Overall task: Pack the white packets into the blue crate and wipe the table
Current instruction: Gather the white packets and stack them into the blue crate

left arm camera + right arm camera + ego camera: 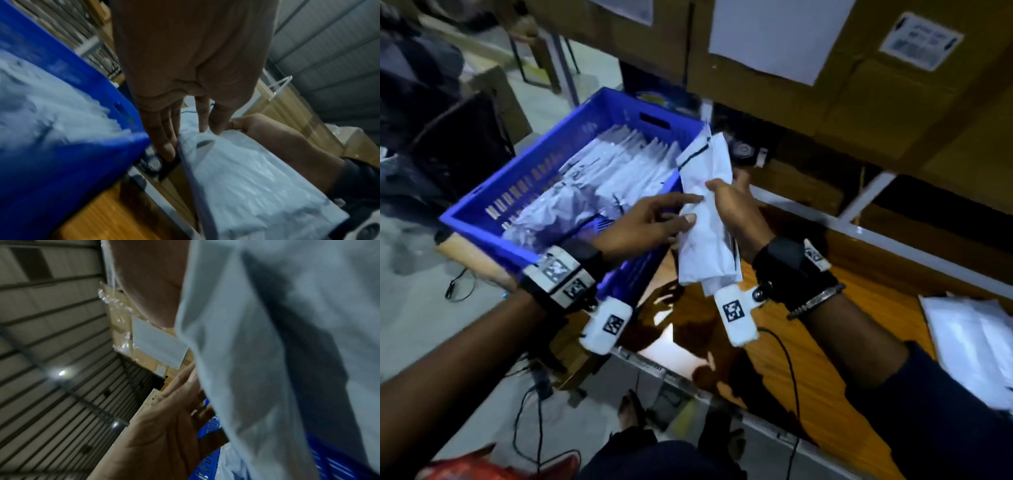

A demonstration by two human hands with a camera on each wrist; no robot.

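White packets (705, 212), a small bundle, held upright above the bench (808, 359), just right of the blue crate (571, 137) and near its right wall. Right hand (736, 209) wrapped around the bundle's middle from the right, thumb across the front: a clenched grip grasping the packets. Left hand (650, 222) reaching in from the left, fingers (681, 198) straight and relaxed, tips touching the bundle's left edge; grip released, nothing pinched as far as the left wrist view (195, 65) shows. Same bundle large and blurred in the left wrist view (257, 178) and filling the right side of the right wrist view (267, 353), so its exact count hard to tell, possibly two or three.

More white packets standing in rows inside the crate (619, 168), crumpled ones toward its near end. Crate sitting on the left part of the wooden bench, overhanging the left edge slightly. Another pile of packets (972, 346) lying flat at the far right of the bench, well apart from the hands. Cardboard boxes (859, 85) with paper labels stacked beyond the bench.
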